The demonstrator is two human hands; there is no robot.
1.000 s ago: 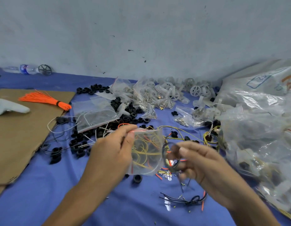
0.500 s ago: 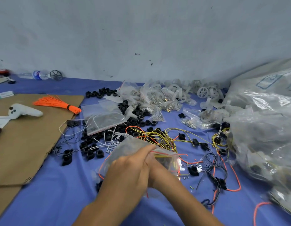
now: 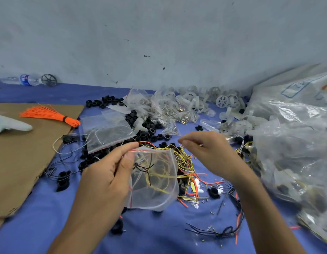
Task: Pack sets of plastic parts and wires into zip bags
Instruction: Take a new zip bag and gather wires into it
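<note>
My left hand (image 3: 111, 173) pinches the top corner of a clear zip bag (image 3: 157, 182) that holds yellow, black and white wires. The bag hangs above the blue cloth (image 3: 49, 202) at centre. My right hand (image 3: 206, 153) hovers to the right of the bag's mouth with fingertips drawn together; whether it holds anything is unclear. Under the hands lies a tangle of yellow and orange wires (image 3: 186, 162). Black plastic rings (image 3: 148, 132) are scattered behind the bag. White plastic wheels (image 3: 223, 101) lie near the wall.
A stack of empty zip bags (image 3: 107, 131) lies left of centre. Brown cardboard (image 3: 21, 158) carries an orange wire bundle (image 3: 49, 114) and a white controller (image 3: 9, 123). Large filled plastic sacks (image 3: 290, 136) crowd the right side. A water bottle (image 3: 29, 79) lies by the wall.
The bag has come up from the cloth in my left hand. My right hand has left the bag and moved up and to the right.
</note>
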